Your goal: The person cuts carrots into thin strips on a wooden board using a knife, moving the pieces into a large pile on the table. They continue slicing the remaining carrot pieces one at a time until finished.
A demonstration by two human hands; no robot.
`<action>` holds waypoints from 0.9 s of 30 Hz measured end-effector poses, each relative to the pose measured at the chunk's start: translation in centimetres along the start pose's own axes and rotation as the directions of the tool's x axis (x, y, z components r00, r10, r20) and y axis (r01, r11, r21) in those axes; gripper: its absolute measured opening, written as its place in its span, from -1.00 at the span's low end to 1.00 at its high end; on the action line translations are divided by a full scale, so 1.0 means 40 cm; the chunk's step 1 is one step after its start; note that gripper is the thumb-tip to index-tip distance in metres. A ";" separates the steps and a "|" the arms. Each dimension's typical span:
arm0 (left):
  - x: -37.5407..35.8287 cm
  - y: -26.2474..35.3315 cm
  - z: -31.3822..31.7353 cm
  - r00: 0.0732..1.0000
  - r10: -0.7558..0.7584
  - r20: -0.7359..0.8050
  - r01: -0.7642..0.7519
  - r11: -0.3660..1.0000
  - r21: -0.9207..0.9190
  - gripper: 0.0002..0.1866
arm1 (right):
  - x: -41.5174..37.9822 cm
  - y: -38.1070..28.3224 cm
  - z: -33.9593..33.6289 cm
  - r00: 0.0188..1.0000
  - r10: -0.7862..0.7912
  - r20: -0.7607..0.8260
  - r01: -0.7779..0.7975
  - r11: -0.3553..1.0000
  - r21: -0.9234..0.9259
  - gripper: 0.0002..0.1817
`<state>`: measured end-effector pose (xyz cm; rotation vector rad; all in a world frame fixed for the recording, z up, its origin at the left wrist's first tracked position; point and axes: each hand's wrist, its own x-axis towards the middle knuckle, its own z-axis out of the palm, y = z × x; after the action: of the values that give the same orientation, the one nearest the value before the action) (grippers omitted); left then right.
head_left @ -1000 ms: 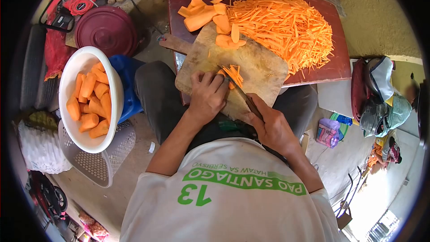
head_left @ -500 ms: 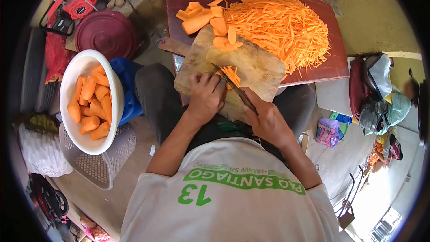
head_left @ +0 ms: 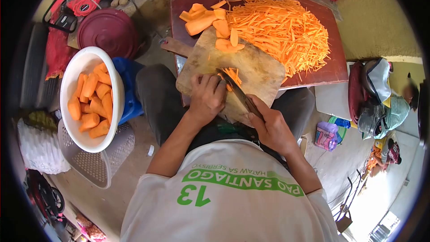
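Note:
A wooden cutting board point(head_left: 260, 62) rests in front of me, its far part on the dark red table. My right hand point(head_left: 273, 127) grips a knife point(head_left: 237, 92) whose blade points up and left across the board. Close to the blade, my left hand point(head_left: 207, 97) has its fingers curled on a piece of carrot that is mostly hidden. Cut carrot strips point(head_left: 233, 75) lie right beside the blade. Carrot slices point(head_left: 228, 45) sit at the board's far edge. Beyond is a large heap of carrot strips point(head_left: 282, 31), with carrot chunks point(head_left: 199, 21) to its left.
On the left, a white basin point(head_left: 117, 103) of peeled carrots stands over a perforated basket point(head_left: 96, 168), beside a blue container point(head_left: 127, 85). A maroon lid point(head_left: 107, 33) is behind it. Bags point(head_left: 378, 94) are at right, and another person point(head_left: 391, 150) is farther off.
The knife and my right hand have shifted slightly to the right and down. The blade shows more of its flat side. My left hand stays nearly in place.

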<state>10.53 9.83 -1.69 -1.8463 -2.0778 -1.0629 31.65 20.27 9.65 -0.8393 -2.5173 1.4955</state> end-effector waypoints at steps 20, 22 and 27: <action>0.060 0.028 -0.185 0.977 -0.012 -0.211 -0.018 0.990 -0.142 -0.73 | -0.067 -0.146 -0.153 0.997 -0.003 0.074 -0.004 0.995 0.099 -0.46; 0.086 0.038 -0.265 0.984 0.025 -0.174 -0.040 0.996 -0.079 -0.74 | -0.084 -0.235 -0.151 0.997 -0.072 0.006 0.071 0.996 0.044 -0.45; 0.109 0.054 -0.263 0.958 -0.092 -0.271 0.015 0.961 -0.275 -0.72 | 0.007 -0.147 -0.125 0.904 -0.370 -0.213 0.321 0.919 -0.230 -0.49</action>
<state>8.13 7.00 9.28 -1.6325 -1.9030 -1.5912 30.76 22.17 17.09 -0.5202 -2.4750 0.9837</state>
